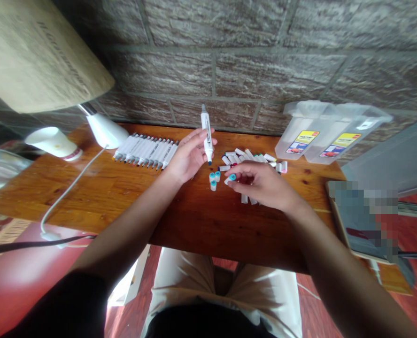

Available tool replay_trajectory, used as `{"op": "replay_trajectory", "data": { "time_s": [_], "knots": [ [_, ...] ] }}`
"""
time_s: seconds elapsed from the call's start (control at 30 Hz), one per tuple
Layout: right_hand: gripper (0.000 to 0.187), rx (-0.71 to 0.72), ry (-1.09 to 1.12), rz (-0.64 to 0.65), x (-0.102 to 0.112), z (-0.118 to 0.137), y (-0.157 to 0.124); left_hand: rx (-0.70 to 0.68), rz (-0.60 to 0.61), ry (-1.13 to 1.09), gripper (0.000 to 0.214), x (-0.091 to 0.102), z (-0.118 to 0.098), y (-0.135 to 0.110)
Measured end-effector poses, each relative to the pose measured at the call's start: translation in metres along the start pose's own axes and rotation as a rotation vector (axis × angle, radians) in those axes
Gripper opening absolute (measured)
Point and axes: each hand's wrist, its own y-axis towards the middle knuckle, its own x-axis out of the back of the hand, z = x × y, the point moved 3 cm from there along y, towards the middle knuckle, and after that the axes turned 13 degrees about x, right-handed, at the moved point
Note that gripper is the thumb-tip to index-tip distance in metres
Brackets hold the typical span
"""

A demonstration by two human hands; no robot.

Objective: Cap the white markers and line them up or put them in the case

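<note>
My left hand [190, 152] grips a white marker [206, 129] upright between thumb and fingers. Its dark lower tip is uncapped and its upper end is grey. Pinched in my right hand [258, 180] is a white marker cap [231, 179] with a turquoise top. Between the hands, several turquoise-topped caps [213, 185] stand together on the wooden table. A pile of loose caps [245, 157] in many colours lies behind and partly under my right hand. To the left, a row of uncapped white markers [148, 150] lies side by side.
Two clear plastic containers [309, 134] stand at the back right by the stone wall [180, 75]. A tablet [363, 220] lies at the right edge. On the left are a lamp [106, 131], its white cord [71, 183] and a tilted-looking paper cup [53, 142].
</note>
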Motion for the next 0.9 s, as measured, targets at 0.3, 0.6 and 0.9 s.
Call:
{"op": "replay_trajectory", "data": {
  "time_s": [0.3, 0.6, 0.9],
  "knots": [
    [0.014, 0.052, -0.162, 0.076, -0.017, -0.006, 0.001, -0.011, 0.020, -0.022, 0.026, -0.001, -0.001, 0.000],
    [0.012, 0.076, -0.240, 0.114, -0.026, -0.008, 0.002, 0.009, 0.004, -0.007, 0.033, -0.001, -0.002, -0.001],
    [0.012, 0.074, -0.231, 0.098, -0.024, -0.007, 0.002, -0.012, 0.023, -0.004, 0.029, -0.001, -0.002, -0.001]
  ]
}}
